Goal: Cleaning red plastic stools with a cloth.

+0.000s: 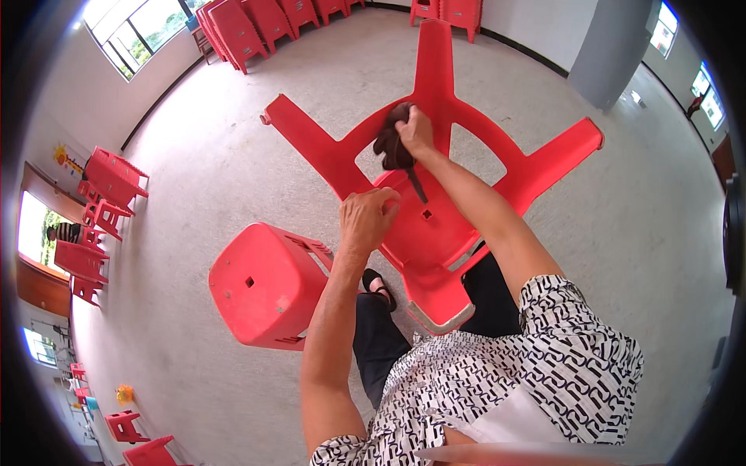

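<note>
An upturned red plastic stool (428, 244) is in front of me, its legs spread outward and its hollow underside facing up. My right hand (417, 129) grips a dark brown cloth (395, 143) against the inner side near the far leg. One strip of the cloth hangs down toward the small hole in the seat. At the near-left side, my left hand (367, 218) curls over the stool's rim; part of its fingers is hidden. The leg closest to my body has a worn, greyish foot. A second red stool (250, 285) stands upright to my left.
Stacks of red stools (233, 32) line the far wall. More red tables and stools (113, 180) stand along the left wall. A grey column (612, 52) rises at the far right. My shoe (379, 285) rests on the concrete floor (192, 192) between the two stools.
</note>
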The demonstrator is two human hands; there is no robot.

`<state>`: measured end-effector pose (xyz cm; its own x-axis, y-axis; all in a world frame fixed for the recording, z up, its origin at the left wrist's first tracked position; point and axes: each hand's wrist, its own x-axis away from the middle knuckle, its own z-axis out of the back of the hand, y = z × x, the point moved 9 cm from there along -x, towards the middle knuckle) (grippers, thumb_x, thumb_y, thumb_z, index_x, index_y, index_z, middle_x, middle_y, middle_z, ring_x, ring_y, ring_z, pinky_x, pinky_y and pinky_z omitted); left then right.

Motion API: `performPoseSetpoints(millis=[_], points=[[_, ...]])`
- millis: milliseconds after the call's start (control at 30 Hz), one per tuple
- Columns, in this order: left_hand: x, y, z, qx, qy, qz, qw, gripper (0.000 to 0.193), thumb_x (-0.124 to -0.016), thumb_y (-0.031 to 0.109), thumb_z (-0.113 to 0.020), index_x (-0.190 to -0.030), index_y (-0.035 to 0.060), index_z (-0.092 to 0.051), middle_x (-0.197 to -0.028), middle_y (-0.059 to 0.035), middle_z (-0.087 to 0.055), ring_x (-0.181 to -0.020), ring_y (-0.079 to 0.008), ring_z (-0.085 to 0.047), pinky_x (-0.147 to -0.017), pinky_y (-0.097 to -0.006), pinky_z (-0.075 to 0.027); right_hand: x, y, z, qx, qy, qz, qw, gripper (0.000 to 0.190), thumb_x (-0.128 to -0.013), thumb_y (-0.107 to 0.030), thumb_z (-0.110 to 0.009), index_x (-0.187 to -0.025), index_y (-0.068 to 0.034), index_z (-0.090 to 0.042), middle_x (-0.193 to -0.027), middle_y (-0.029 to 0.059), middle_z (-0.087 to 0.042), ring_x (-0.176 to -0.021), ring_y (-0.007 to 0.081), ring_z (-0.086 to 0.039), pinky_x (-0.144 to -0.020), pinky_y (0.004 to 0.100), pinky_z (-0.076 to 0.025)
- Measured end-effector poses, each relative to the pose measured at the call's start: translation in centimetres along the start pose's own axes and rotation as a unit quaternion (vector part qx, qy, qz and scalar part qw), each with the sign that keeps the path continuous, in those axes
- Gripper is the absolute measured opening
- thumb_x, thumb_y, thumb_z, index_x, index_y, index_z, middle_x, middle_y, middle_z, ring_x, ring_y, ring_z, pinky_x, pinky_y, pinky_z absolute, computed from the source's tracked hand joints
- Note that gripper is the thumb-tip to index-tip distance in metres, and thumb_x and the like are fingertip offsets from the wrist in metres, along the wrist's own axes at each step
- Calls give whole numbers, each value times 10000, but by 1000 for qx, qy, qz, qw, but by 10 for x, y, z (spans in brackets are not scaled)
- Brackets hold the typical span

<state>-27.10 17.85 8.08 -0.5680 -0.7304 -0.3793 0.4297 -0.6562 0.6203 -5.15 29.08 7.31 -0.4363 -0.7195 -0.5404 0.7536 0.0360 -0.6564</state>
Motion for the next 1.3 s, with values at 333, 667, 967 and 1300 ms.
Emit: performPoseSetpoints(millis=[333,667,967,1300], points=[[11,-29,14,-30,11,39,999,136,-788,192,-716,-917,150,-722,-762,-66,-702,-722,-258,-674,-764,-406,-495,41,-93,-68,-66,-150,150,975,314,-802,-100,-643,-1085,22,-582,-1059,272,-636,-1051,451,-599,-876,503,-486],[11,-34,17,-46,14,30,998,160,-805,180,-713,-959,165,-753,-747,-89,-680,-696,-262,-652,-689,-395,-494,11,-21,-35,-11,-13,13,1000,276,-861,-111,-600,-1099,29,-592,-1082,280,-641,-1028,454,-610,-876,497,-498],[13,-33,15,-52,23,28,998,158,-804,184,-716,-954,152,-752,-769,-86,-691,-714,-257,-658,-682,-397,-496,41,-93,-71,-89,-112,193,971,269,-902,-140,-579,-1104,37,-573,-1125,281,-614,-1035,451,-596,-891,504,-483],[14,-28,18,13,48,48,998,116,-800,184,-701,-905,156,-740,-760,-74,-697,-715,-270,-670,-717,-413,-499,2,-65,-53,-106,-126,154,974,465,-842,-132,-658,-1241,93,-575,-1259,306,-583,-1199,424,-558,-1024,418,-454]])
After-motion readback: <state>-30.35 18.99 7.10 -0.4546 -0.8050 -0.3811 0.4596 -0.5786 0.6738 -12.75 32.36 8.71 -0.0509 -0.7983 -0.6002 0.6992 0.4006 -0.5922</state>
